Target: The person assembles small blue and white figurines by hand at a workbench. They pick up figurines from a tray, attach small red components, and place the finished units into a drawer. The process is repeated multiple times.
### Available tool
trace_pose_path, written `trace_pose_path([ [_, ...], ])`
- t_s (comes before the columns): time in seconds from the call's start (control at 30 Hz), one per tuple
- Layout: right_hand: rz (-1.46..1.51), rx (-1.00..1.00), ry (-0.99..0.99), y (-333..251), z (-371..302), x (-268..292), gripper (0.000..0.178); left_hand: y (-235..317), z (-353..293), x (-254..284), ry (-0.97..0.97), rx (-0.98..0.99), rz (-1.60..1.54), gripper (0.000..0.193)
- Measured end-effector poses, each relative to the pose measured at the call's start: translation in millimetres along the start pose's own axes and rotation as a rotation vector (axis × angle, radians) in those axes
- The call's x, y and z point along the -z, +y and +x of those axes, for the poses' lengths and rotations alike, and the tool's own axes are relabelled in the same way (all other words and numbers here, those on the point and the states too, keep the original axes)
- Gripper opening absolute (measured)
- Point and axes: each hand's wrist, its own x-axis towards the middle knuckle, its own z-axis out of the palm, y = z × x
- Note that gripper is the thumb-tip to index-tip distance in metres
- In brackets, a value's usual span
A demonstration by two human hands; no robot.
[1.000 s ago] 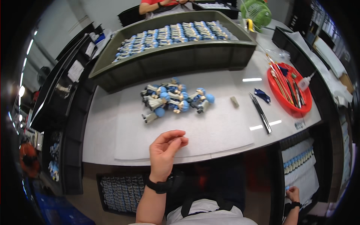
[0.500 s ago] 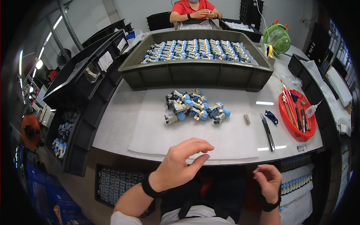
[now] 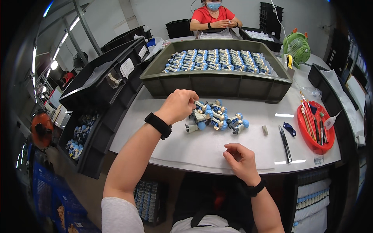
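Note:
A pile of small figurines [image 3: 215, 115] with light blue hair, blue tops and pale trousers lies loosely heaped on the white sheet [image 3: 182, 149]. My left hand [image 3: 179, 105] reaches to the pile's far left side, its fingers curled down and closed on a figurine [image 3: 199, 106] there; the fingertips are partly hidden behind the hand. Nearer the table's front edge, my right hand [image 3: 241, 161] hovers over the sheet with nothing visible in it, the fingers loosely bent and the thumb apart.
Behind the pile stands a large grey-green bin [image 3: 217, 83] with rows of figurines. To the right lie a grey block [image 3: 265, 130], a black pen [image 3: 285, 143], a dark blue piece [image 3: 289, 129] and a red tray [image 3: 305, 132] of brushes. A co-worker [image 3: 213, 17] sits beyond.
My left hand has moved forward to the pile's left side and closed there. My right hand has come up and left over the sheet. The whole view has shifted slightly.

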Motion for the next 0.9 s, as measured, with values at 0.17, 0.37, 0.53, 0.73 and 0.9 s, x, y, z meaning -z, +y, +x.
trace_pose_path([
  [0.17, -0.006, -0.016, 0.002, 2, -1, 3, 0.018, -5, -26, -21, -0.197, 0.107, -0.046, 0.022],
  [0.37, 0.009, 0.003, 0.007, 2, 1, -1, 0.018, -22, -44, -32, -0.184, 0.163, -0.142, 0.03],
  [0.53, -0.012, -0.025, -0.04, 2, 2, 4, 0.019, -29, -61, -24, -0.337, 0.311, -0.311, 0.04],
  [0.73, -0.169, -0.084, -0.381, -31, 7, 38, 0.032, -15, -95, -15, -0.454, 0.317, -0.355, 0.055],
  [0.9, -0.852, 0.033, -0.425, -54, 41, 92, 0.036, -15, -117, -17, -0.292, 0.257, -0.345, 0.046],
])
